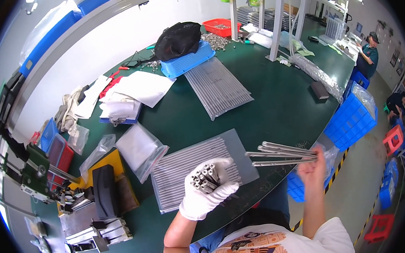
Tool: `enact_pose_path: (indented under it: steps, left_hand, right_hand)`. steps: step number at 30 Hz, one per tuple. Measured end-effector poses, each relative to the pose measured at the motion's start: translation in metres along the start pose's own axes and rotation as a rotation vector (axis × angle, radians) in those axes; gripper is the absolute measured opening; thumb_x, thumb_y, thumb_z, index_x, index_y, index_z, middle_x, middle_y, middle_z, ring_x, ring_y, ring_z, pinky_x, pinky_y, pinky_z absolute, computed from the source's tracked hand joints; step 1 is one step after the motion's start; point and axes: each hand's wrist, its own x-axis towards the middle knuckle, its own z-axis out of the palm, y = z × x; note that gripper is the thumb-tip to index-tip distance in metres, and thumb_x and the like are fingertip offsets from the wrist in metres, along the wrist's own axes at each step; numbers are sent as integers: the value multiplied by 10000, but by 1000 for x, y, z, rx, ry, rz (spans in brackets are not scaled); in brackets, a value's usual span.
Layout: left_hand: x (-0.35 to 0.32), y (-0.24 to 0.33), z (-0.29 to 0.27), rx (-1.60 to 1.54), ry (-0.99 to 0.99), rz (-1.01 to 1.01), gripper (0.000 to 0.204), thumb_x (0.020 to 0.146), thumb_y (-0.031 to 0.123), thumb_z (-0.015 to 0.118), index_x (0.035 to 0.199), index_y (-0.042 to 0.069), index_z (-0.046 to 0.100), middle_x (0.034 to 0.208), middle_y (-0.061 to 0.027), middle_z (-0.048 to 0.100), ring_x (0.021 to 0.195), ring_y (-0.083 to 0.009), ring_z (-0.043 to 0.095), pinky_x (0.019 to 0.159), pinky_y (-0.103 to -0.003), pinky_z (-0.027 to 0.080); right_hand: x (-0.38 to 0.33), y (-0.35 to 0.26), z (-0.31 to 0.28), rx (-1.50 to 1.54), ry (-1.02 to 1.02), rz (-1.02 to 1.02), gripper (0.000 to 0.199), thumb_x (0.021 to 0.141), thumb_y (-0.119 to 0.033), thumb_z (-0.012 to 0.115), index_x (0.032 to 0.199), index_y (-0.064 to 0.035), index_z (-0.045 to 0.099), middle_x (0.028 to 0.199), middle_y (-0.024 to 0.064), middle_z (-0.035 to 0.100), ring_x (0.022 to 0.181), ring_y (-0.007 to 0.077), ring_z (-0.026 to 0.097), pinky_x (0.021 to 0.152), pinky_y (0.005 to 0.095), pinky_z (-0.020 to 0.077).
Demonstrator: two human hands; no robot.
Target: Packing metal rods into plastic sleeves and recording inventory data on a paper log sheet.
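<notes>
My left hand (207, 194), in a white glove, is wrapped round a bundle of metal rods (204, 177). Their ends point up toward me, and their length is mostly hidden. My right hand (313, 167) is bare and grips several long, thin metal rods (283, 155) by one end; they fan out leftward over the table edge. Below my left hand lies a flat plastic-wrapped row of rods (182, 174) on the green table (275, 108). A second wrapped row of rods (218, 86) lies farther back.
A metal fixture (100, 235) and a black block (105, 190) stand at the left. Papers (140, 87), plastic bags (139, 149) and a blue tray (187, 60) with a black bag (177, 41) lie farther back. Blue crates (350, 119) stand beyond the right edge. A person (369, 53) sits far right.
</notes>
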Motion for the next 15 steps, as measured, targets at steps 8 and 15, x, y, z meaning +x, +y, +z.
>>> enact_pose_path:
  steps: [8,15]
  left_hand:
    - [2,6,4,251,-31,104,454,703,41,756,1108,-2,554,985,-54,572,868,-116,556,757,-248,465]
    - [1,2,-1,355,-35,85,550,704,46,749,1182,-8,481,1017,-70,574,942,-127,550,809,-245,453]
  right_hand:
    - [-28,100,10,162,28,752,294,890,-266,507,627,-138,527,408,-62,301,318,68,265,315,208,179]
    - [-46,133,-12,163,131,1033,316,905,-261,467,632,-103,448,423,-56,308,331,68,294,337,211,223]
